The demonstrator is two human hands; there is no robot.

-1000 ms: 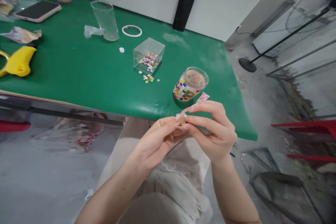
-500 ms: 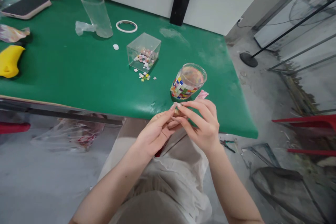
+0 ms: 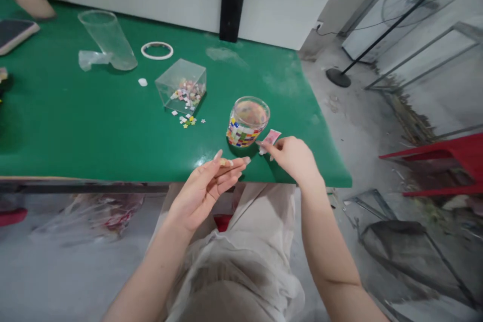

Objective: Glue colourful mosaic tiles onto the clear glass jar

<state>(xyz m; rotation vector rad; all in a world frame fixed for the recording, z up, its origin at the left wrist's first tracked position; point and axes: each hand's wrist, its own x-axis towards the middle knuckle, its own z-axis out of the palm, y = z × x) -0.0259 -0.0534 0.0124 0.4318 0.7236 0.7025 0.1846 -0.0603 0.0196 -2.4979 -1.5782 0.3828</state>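
My left hand is turned palm up at the table's front edge. Between its thumb and fingers is a small yellowish piece, with something whitish beside it; its exact shape is too small to tell. My right hand pinches the near end of a small pink-and-white tube lying on the table. Just left of the tube stands a clear glass cup, its side covered with coloured mosaic tiles. A clear square box with many tiny pastel pieces is farther left, and loose star pieces lie before it.
On the green table are a clear cylinder, a white ring and a phone at far left. A black slab leans on the back wall. A red stool stands right.
My hands have parted. The right hand has moved from the left hand's fingertips to the pink tube, while the left keeps the small piece. The camera view has swung to the right.
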